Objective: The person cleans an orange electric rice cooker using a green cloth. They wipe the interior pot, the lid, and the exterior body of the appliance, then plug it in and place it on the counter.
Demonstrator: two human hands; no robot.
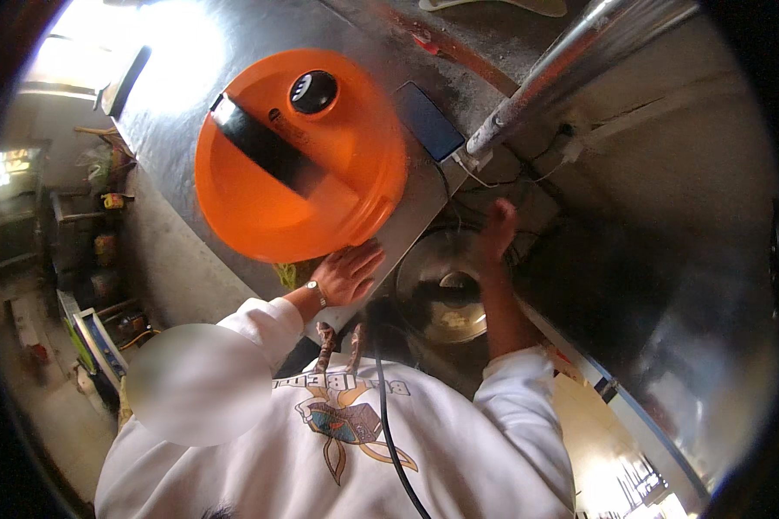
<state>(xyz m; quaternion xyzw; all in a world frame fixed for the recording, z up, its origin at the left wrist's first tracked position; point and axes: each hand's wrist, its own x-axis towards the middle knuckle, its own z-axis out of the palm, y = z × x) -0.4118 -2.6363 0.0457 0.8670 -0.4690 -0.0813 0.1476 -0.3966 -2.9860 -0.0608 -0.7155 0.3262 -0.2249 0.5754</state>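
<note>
An orange round plastic lid or basin-shaped thing (357, 149) with a black handle strip and a black round knob stands on the metal-topped table (175, 266). My left hand (349, 272), with a watch at the wrist, lies at its near rim with the fingers extended; nothing shows in its grasp. Beyond the table's right edge my right hand (498, 230) is raised, blurred, above the side of a round metal pot lid (448, 292). No object is visible in it, and its exact finger pose is unclear.
A phone (432, 122) with a white cable lies by the table's corner, beside a slanting metal pole (526, 91). Dark cables hang below the corner. Shelves with containers (104, 246) stand at the left. A yellow-green item (286, 275) lies under the orange thing's near rim.
</note>
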